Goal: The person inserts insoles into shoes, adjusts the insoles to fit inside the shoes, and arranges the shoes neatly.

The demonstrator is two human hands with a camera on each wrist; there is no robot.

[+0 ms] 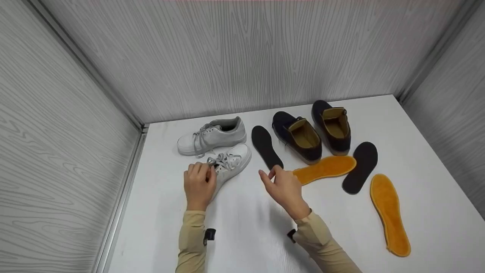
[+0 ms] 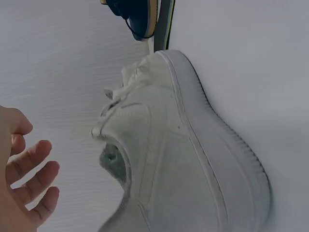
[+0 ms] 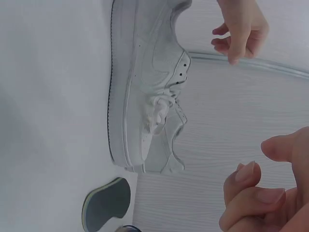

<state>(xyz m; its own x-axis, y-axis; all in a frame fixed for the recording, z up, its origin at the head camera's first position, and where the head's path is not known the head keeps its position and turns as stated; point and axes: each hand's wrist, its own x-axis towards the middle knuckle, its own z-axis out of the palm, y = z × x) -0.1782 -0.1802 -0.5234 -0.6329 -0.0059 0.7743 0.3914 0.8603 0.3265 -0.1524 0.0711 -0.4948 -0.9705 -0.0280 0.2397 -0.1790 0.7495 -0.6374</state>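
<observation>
while your left hand (image 1: 199, 185) floats by the lower white shoe (image 1: 232, 167), just below the frame's middle, its loose fingers hold nothing. your right hand (image 1: 287, 190), farther right, is loose and empty too. the toe (image 1: 244, 151) points away, maybe so the opening (image 2: 115, 164) sits near you.

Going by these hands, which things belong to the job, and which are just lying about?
Likely the job:
nearer white lace-up sneaker, closest to the left hand

Apparently lying about:
farther white lace-up sneaker
two dark lace-up shoes with tan insides
two flat dark insoles
two flat orange insoles
</observation>
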